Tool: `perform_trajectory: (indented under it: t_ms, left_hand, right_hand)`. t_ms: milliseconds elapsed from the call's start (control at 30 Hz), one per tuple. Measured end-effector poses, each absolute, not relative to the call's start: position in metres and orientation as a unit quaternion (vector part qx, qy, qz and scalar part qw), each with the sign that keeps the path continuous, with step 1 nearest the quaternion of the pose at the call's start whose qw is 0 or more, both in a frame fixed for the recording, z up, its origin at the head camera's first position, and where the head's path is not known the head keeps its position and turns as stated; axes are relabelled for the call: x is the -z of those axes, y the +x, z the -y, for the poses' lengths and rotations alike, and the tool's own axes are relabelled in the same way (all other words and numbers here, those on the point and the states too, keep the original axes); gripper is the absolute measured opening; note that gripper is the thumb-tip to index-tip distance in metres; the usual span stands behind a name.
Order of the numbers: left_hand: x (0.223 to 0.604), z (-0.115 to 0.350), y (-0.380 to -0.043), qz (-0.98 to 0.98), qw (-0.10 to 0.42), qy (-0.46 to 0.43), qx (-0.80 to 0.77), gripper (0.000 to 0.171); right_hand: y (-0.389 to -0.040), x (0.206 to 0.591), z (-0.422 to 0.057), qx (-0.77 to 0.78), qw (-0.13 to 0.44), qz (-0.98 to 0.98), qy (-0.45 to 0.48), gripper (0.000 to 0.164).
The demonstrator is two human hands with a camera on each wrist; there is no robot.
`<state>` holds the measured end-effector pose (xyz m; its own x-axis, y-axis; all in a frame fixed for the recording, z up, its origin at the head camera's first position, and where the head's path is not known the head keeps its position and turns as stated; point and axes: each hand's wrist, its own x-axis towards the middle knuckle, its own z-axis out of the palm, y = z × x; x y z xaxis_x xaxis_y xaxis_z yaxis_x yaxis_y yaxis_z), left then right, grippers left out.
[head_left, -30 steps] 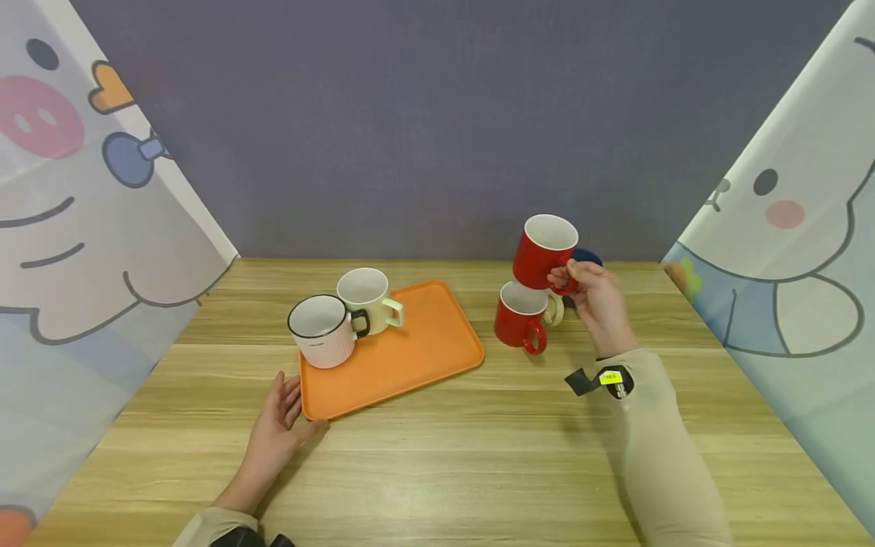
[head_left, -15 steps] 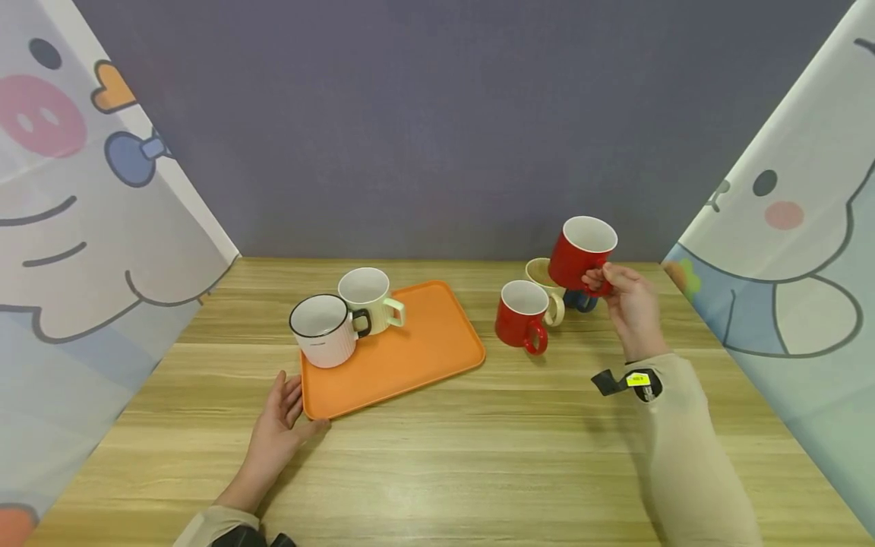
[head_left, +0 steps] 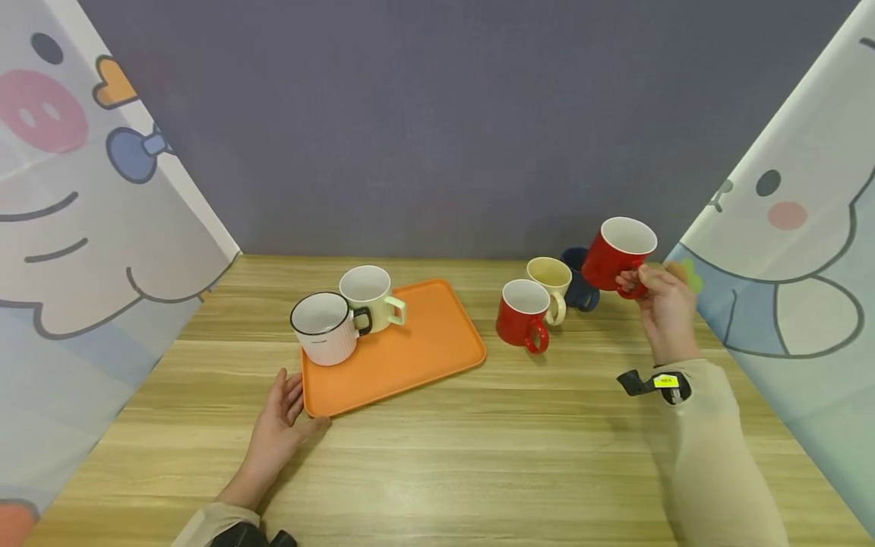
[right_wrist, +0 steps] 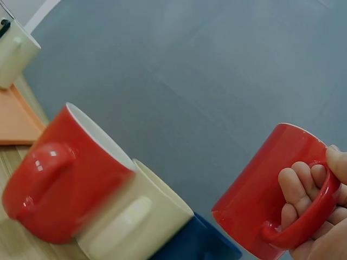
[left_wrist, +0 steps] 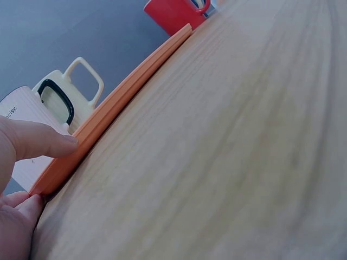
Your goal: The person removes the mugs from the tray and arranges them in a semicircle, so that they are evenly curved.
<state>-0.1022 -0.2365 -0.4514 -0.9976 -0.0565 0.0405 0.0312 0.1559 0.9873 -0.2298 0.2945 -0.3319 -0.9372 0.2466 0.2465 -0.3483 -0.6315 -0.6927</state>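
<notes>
In the head view my right hand (head_left: pixel 666 311) holds a red mug (head_left: pixel 618 254) by its handle, raised and upright at the back right. Its fingers pass through the handle, as the right wrist view shows. Left of it stand a second red mug (head_left: pixel 522 313), a cream-yellow mug (head_left: pixel 550 275) and a dark blue mug (head_left: pixel 579 282), side by side. My left hand (head_left: pixel 276 429) grips the near-left corner of an orange tray (head_left: pixel 417 349), thumb along the front edge and fingers at the left side. On that tray are a white mug with black rim (head_left: pixel 324 330) and a pale green mug (head_left: pixel 368 296).
The wooden table (head_left: pixel 437 471) reaches back to a grey wall (head_left: pixel 437 129). Cartoon-printed panels (head_left: pixel 786 251) slant along both sides. The held mug is close to the right panel and the back wall.
My right hand has carried the red mug to the right, past the cream-yellow and blue mugs, which show more fully now. My left hand and the tray have stayed put.
</notes>
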Motion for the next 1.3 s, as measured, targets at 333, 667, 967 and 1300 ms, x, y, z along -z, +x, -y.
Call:
perform_trajectory:
  t_ms: [333, 667, 967, 1300]
  left_hand:
    - [0.452, 0.238, -0.102, 0.763, 0.03, 0.006, 0.646, 0.114]
    - [0.451, 0.238, -0.101, 0.765, 0.032, 0.009, 0.643, 0.114]
    - [0.45, 0.237, -0.101, 0.767, 0.035, 0.005, 0.641, 0.114]
    - [0.449, 0.236, -0.1, 0.766, 0.034, 0.006, 0.642, 0.113]
  right_hand:
    - [-0.227, 0.341, -0.314, -0.911, 0.166, 0.375, 0.042, 0.027]
    - [-0.226, 0.349, -0.327, -0.906, 0.181, 0.381, 0.019, 0.025]
    - [-0.237, 0.367, -0.335, -0.917, 0.184, 0.353, -0.003, 0.026]
    - [-0.244, 0.386, -0.337, -0.902, 0.171, 0.395, -0.015, 0.033]
